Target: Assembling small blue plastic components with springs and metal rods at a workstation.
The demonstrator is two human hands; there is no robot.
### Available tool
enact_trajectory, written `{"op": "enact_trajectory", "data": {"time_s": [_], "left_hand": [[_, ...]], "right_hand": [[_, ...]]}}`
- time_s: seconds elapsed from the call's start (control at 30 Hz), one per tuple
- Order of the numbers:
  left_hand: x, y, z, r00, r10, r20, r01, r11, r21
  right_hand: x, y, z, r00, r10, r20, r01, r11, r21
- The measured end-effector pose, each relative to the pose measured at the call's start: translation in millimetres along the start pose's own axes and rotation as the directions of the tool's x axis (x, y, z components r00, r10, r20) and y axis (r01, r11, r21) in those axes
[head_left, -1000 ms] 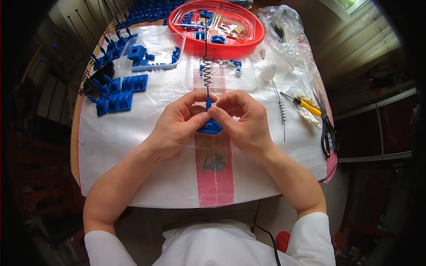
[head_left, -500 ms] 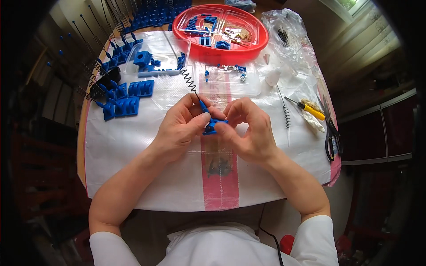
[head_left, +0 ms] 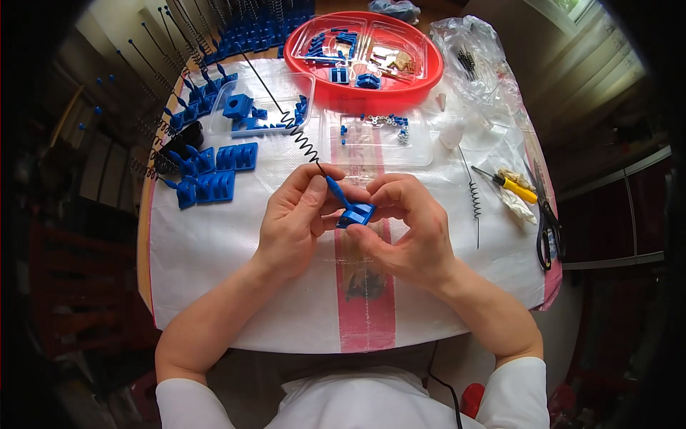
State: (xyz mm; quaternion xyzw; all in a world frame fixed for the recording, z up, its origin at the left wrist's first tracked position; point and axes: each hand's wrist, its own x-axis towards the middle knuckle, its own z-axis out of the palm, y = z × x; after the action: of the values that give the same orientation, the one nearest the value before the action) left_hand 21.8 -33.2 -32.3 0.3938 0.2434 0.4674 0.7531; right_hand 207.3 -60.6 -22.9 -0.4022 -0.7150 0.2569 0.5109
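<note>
Between my hands, over the middle of the table, is a small blue plastic base point(head_left: 356, 214) with curved ribs. A tapered blue stem point(head_left: 337, 191) rises from it, tilted up to the left, and carries a black coiled wire point(head_left: 303, 144) with a straight upper length ending in a small blue tip. My left hand point(head_left: 291, 222) is closed around the stem, thumb along its side, some fingers hidden behind. My right hand point(head_left: 413, 227) pinches the base between thumb and fingers.
Left are finished-looking blue bases point(head_left: 214, 187) with upright coiled wires. Beyond stand a clear container point(head_left: 309, 86) of blue parts, a red basin point(head_left: 400, 99), and a clear lid point(head_left: 421, 154) with tiny parts. Right lie another coiled wire point(head_left: 474, 196), a yellow screwdriver point(head_left: 519, 190) and black scissors point(head_left: 547, 232).
My left thumb has shifted up onto the stem, and more of the blue base shows. The whole view has slid slightly, so everything sits a little lower and further right.
</note>
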Motion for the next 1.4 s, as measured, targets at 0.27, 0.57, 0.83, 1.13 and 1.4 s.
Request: {"op": "enact_trajectory", "data": {"time_s": [0.27, 0.57, 0.83, 1.13, 1.4], "left_hand": [[1.1, -3.5, 2.0, 0.999, 0.037, 0.002, -0.037, 0.999, -0.013], [5.2, -5.0, -2.9, 0.994, 0.040, -0.104, -0.026, 0.990, 0.136], [2.3, -5.1, -6.3, 0.989, 0.019, -0.145, 0.004, 0.988, 0.156], [0.8, 0.2, -1.3, 0.993, 0.070, -0.092, -0.051, 0.980, 0.190], [1.2, 0.3, -5.9, 0.996, 0.033, -0.079, -0.020, 0.987, 0.158]], "right_hand": [[-2.4, 1.0, 0.7, 0.995, 0.060, -0.086, -0.058, 0.998, 0.023], [0.3, -3.6, -0.1, 0.989, -0.073, -0.126, 0.063, 0.995, -0.080], [3.4, -5.8, -0.7, 0.976, -0.205, -0.075, 0.195, 0.973, -0.120], [-4.4, 3.7, 1.7, 0.991, -0.016, -0.136, 0.020, 0.999, 0.026], [-4.1, 7.5, -0.7, 0.986, 0.125, -0.112, -0.108, 0.983, 0.146]]}}
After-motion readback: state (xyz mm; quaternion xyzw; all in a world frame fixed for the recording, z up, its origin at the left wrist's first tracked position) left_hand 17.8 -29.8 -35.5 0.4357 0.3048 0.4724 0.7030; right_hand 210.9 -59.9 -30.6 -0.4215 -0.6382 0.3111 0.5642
